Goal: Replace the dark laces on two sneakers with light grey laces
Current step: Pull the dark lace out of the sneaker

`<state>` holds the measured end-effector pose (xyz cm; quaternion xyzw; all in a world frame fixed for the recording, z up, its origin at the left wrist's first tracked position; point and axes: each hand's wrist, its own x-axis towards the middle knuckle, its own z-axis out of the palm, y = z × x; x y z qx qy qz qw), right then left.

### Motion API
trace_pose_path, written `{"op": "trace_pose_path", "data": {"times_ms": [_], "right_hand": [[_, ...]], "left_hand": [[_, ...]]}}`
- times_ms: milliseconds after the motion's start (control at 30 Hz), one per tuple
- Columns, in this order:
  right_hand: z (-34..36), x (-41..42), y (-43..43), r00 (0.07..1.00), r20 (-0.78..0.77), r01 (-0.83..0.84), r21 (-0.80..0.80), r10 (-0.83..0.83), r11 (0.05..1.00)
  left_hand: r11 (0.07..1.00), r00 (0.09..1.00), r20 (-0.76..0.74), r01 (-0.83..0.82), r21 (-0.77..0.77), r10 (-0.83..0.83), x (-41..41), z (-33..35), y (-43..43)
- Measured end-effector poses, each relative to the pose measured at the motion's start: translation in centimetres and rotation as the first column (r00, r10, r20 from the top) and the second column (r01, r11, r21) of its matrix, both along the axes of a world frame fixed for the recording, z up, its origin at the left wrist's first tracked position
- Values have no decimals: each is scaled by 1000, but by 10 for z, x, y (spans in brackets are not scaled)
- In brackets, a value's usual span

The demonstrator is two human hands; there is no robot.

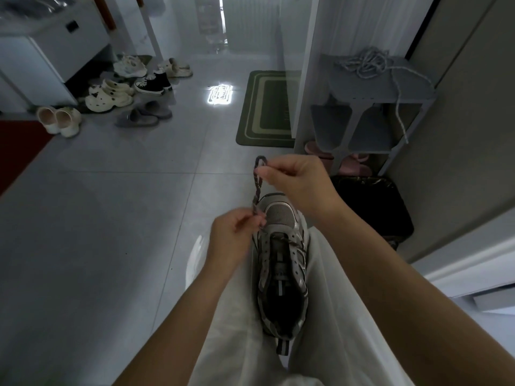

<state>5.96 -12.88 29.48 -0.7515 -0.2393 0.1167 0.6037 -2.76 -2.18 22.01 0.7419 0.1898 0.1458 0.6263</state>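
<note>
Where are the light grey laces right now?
Head view, upper right: the light grey laces lie piled on top of the grey shoe rack, one end hanging down its front, beyond the right hand, which pinches the dark lace.

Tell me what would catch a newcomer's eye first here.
First, the grey and white mesh sneaker on the person's lap at centre, with the dark braided lace stretched above its toe between the pinching left hand and right hand. Next, the pile of light grey rope laces on top of the grey shelf rack at upper right, one end dangling over its edge.
</note>
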Motion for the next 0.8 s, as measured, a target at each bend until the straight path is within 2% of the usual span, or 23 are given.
{"op": "trace_pose_path", "data": {"times_ms": [67, 133, 267, 333, 400, 500, 600, 667, 733, 800], "right_hand": [[-12, 2, -8, 998, -56, 35, -66, -39, 997], [-31, 4, -18, 998, -39, 32, -229, -42, 973], [-62, -2, -32, 992, 43, -85, -500, 123, 862], [-72, -13, -29, 965, 146, -100, -560, 217, 823], [-76, -21, -22, 931, 282, -24, -587, 231, 810], [-77, -20, -14, 899, 390, 69, -572, 197, 817], [-80, -20, -11, 899, 399, 82, -556, 179, 827], [-84, -20, -11, 919, 366, 80, -540, 148, 838], [-77, -20, -11, 972, 228, 50, -440, 57, 896], [-61, -15, -7, 1000, -10, 17, -240, -20, 971]], "left_hand": [[989, 993, 45, -104, -109, 110, 5, 10, 10], [972, 981, 85, -158, -173, 174, 8, 18, 19], [960, 973, 117, -168, -223, 197, 12, 30, 22], [964, 981, 91, -148, -219, 171, 11, 30, 17], [967, 988, 71, -121, -225, 140, 10, 27, 12], [978, 995, 37, -85, -192, 94, 5, 21, 5], [984, 998, 12, -60, -169, 63, 0, 14, 2], [987, 997, 51, -40, -156, 49, -1, 13, 1], [986, 994, 88, -56, -157, 70, 0, 16, 3], [983, 989, 97, -91, -158, 108, 4, 19, 7]]}}
